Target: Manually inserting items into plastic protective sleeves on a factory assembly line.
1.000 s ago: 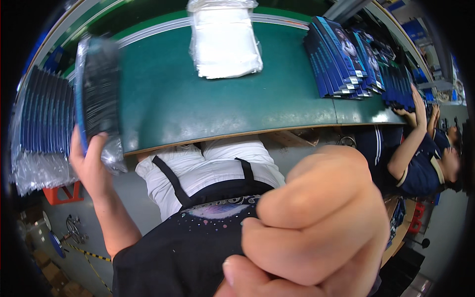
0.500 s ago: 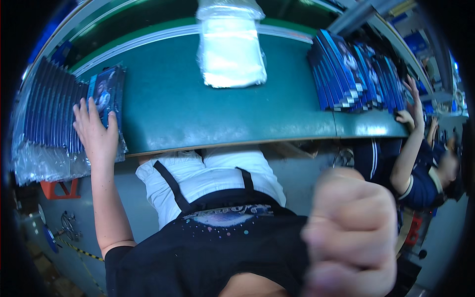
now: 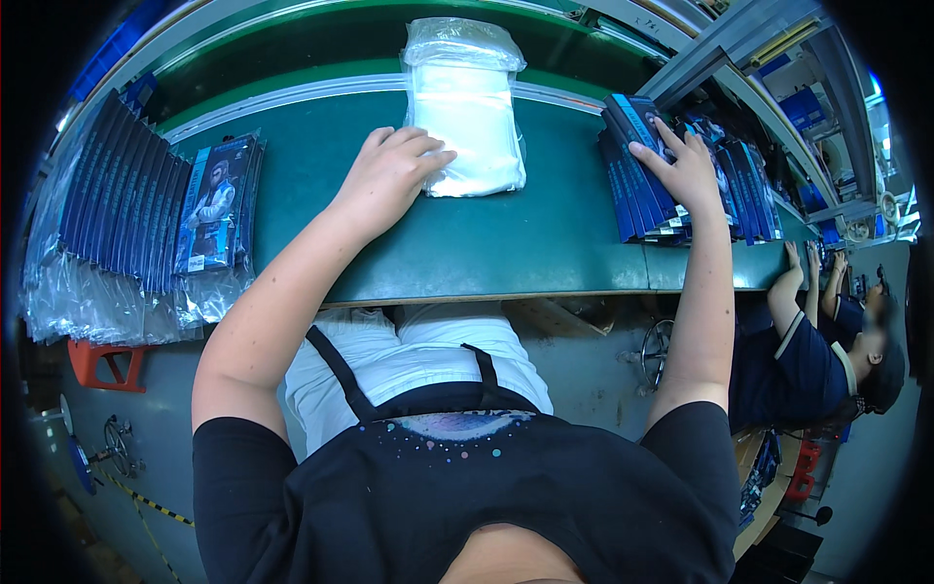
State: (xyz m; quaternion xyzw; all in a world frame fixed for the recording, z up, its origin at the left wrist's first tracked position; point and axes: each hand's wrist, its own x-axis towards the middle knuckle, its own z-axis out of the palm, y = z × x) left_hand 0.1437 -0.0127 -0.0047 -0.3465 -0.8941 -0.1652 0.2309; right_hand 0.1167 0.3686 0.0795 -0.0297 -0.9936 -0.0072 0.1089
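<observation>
At the left edge of a stack of clear plastic bags (image 3: 472, 131), my left hand (image 3: 387, 177) rests its spread, slightly bent fingertips on the bags. Over on the right, my right hand (image 3: 689, 170) lies on the top of a leaning row of dark blue boxes (image 3: 628, 190), its thumb and fingers apart on the front box. A long row of similar boxes in clear plastic bags (image 3: 122, 200) stands at the far left, its nearest one (image 3: 212, 200) showing a printed figure on its face. Neither hand is near that row.
The green table (image 3: 467, 253) has its front edge close to my lap. A metal frame (image 3: 730, 58) rises at the back right. Another person (image 3: 808, 360) in a dark shirt works at the right. A red stool (image 3: 107, 365) stands below the left end.
My left hand has left the bagged boxes and moved right to the bag stack. My right fist, close to the camera before, has gone out to the right-hand boxes and opened.
</observation>
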